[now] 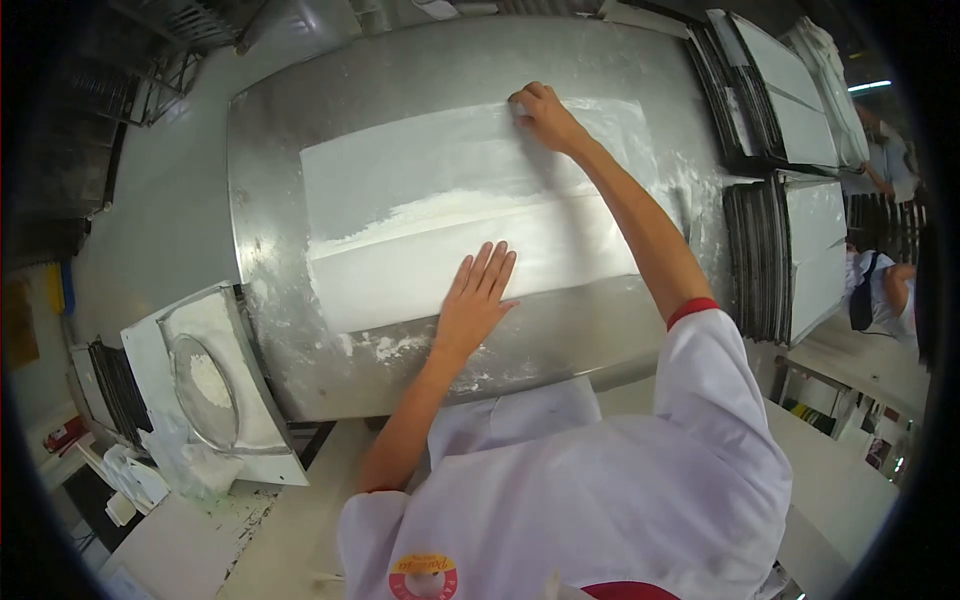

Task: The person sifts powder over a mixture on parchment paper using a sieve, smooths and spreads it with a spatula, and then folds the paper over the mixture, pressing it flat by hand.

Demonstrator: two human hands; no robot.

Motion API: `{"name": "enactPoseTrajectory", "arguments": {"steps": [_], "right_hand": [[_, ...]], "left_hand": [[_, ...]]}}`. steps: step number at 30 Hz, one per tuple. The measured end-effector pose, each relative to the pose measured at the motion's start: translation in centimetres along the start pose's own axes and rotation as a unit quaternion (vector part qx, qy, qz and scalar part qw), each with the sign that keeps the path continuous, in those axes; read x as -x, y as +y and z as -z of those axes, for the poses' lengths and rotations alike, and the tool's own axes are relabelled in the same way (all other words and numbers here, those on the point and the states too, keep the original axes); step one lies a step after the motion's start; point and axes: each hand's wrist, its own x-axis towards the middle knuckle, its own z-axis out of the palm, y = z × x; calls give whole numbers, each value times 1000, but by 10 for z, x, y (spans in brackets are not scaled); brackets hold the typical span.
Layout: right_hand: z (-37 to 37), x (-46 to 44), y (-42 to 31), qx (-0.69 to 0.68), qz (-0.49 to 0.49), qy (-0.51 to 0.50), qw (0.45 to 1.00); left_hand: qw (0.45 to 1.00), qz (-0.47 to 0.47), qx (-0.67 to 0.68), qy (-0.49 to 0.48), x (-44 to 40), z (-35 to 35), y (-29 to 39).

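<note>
A wide, thin white sheet (400,293) lies on the metal table; paper, cloth or plastic, I cannot tell. Its near part is smooth and opaque, the far part greyer, and a band of white powder (440,209) runs across between them. My left hand (476,298) rests flat on the near part, fingers stretched out, holding nothing. At the far edge, my right hand (546,116) has its fingers curled closed on the sheet. The fingertips are partly hidden.
White powder dusts the metal table (480,65). Stacks of dark-edged trays (755,260) stand along the right side. At left, a tray of white powder holds a round sieve (205,392), with a plastic bag (190,460) beside it. Another person (885,290) is at far right.
</note>
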Motion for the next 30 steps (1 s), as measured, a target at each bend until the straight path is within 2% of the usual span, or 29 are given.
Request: {"name": "enactPoseTrajectory", "arguments": {"steps": [1,3,4,6,7,9,10,12,16,18,19,20,21,22,25,26,28,29,30], "right_hand": [[3,-7,-8,-1,3,3,1000],[12,-20,-20,79,-95,-95,988],[19,-24,-28,80,-91,-96,988],[33,-29,-44,152,-128,-197,960],[37,-30,-46,154,-125,-197,960],[47,-23,-46,188,-7,-179,966],[52,-17,-49,189,-8,-181,965],[59,4,-56,59,18,-125,990],[83,84,-121,217,36,-142,965],[72,127,-124,213,140,-35,966],[70,146,-131,212,140,-41,966],[68,164,-137,211,138,-46,967],[64,180,-139,208,139,-60,966],[61,193,-142,209,134,-58,967],[49,222,-144,219,145,-61,963],[45,229,-142,220,143,-59,963],[40,240,-141,202,133,-66,968],[37,244,-140,205,134,-65,967],[35,246,-139,205,134,-64,967]], "left_hand": [[1000,0,-4,2,0,1,-1],[1000,-6,-15,0,1,1,-1],[1000,-2,-16,2,1,1,-1],[1000,-11,-20,3,1,2,-2],[1000,-9,-20,5,1,3,-3],[1000,-14,-18,12,2,4,-3],[1000,-14,-16,12,2,2,-3],[997,-22,-76,3,2,-1,-4],[997,-25,-79,10,2,-3,-4],[997,-22,-71,-4,4,-5,-4],[997,-24,-71,-2,10,-13,-4],[975,-65,-174,125,20,-25,-6],[924,-106,-270,249,25,-31,-7],[924,-112,-268,250,26,-29,-6],[901,-126,-232,344,16,-16,0],[901,-128,-232,345,17,-9,1],[941,-71,-276,182,21,11,4],[941,-72,-277,183,20,17,5],[955,-49,-256,141,16,22,6]]}}
